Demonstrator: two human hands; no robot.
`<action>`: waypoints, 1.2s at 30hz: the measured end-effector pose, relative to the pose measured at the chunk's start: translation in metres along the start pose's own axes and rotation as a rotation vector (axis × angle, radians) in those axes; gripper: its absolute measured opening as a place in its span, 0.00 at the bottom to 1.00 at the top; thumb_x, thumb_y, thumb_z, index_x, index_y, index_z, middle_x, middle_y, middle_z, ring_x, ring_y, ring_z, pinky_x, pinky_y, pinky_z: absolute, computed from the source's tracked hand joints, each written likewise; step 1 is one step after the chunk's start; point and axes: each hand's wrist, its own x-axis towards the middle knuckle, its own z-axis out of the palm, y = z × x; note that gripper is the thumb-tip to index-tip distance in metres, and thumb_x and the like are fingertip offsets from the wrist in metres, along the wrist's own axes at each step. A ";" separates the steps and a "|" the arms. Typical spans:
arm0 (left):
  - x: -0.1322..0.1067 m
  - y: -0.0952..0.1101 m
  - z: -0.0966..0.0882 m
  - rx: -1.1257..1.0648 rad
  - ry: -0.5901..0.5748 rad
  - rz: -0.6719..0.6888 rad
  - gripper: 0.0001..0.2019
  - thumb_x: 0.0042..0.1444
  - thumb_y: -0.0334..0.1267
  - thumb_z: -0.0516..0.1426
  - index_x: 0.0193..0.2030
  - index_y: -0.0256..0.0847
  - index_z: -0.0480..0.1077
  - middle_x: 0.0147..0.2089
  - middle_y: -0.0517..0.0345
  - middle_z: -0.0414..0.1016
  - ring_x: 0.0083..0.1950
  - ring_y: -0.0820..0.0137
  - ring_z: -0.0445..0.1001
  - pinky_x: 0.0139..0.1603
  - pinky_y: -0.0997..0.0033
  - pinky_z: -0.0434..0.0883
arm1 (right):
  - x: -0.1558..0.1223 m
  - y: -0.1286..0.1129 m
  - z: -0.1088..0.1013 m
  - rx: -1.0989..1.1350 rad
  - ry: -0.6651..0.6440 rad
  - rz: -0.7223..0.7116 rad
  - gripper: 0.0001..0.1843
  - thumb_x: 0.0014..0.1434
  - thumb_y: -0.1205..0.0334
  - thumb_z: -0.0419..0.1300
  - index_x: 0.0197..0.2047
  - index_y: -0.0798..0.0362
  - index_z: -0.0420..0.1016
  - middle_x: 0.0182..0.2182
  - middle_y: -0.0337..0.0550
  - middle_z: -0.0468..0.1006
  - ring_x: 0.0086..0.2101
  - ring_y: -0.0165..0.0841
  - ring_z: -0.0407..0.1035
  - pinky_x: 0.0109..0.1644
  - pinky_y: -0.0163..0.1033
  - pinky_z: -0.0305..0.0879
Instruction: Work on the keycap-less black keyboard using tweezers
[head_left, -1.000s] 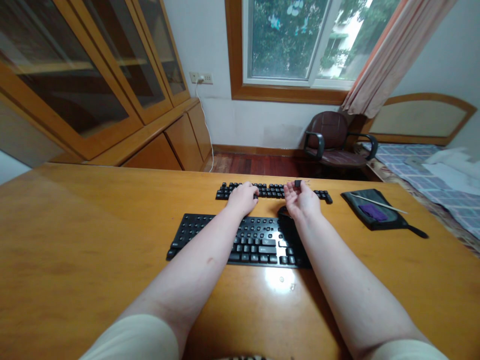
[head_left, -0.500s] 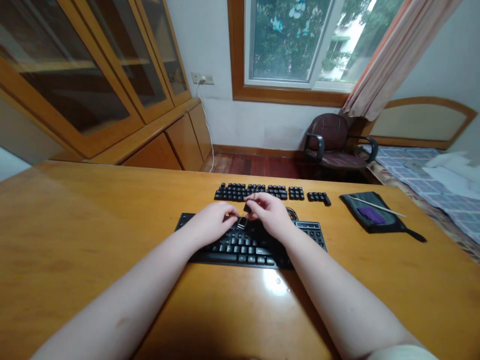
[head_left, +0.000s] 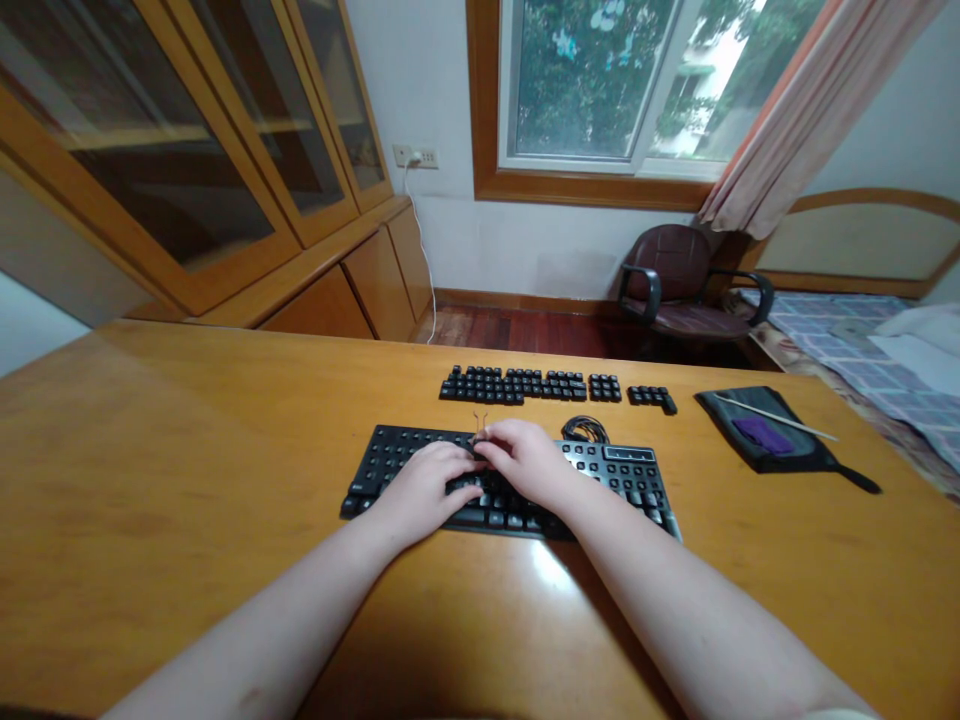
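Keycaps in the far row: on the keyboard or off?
Off: the keycaps lie in rows on the table, beyond the keyboard and apart from it.

No lettering on the keyboard (head_left: 517,480) keys is legible.

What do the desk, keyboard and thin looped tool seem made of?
Orange-brown desk: wood or veneer, glossy varnish, shown by grain and glare. Black keyboard: likely plastic, faint sheen on keys. Thin looped tool: seemingly metal wire, too small to confirm.
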 end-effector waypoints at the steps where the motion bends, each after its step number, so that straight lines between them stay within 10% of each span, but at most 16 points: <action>1: 0.000 0.000 0.001 0.001 0.002 0.004 0.12 0.53 0.42 0.58 0.44 0.44 0.72 0.44 0.55 0.75 0.48 0.64 0.69 0.53 0.59 0.64 | 0.000 0.000 0.001 -0.004 -0.013 -0.004 0.08 0.59 0.63 0.55 0.35 0.54 0.76 0.32 0.43 0.77 0.35 0.32 0.70 0.39 0.35 0.62; 21: 0.002 0.017 0.005 0.024 0.021 -0.010 0.06 0.55 0.36 0.55 0.37 0.41 0.73 0.38 0.54 0.74 0.42 0.65 0.69 0.46 0.62 0.66 | -0.010 0.004 0.003 -0.160 -0.129 -0.270 0.09 0.63 0.63 0.48 0.37 0.54 0.69 0.33 0.45 0.75 0.34 0.33 0.69 0.39 0.36 0.62; 36: 0.002 0.012 0.009 -0.046 0.043 -0.125 0.07 0.55 0.38 0.56 0.39 0.41 0.71 0.42 0.55 0.75 0.45 0.65 0.71 0.49 0.62 0.67 | -0.009 0.013 0.016 0.359 0.134 0.134 0.10 0.63 0.61 0.47 0.32 0.51 0.64 0.25 0.39 0.75 0.26 0.31 0.72 0.32 0.35 0.66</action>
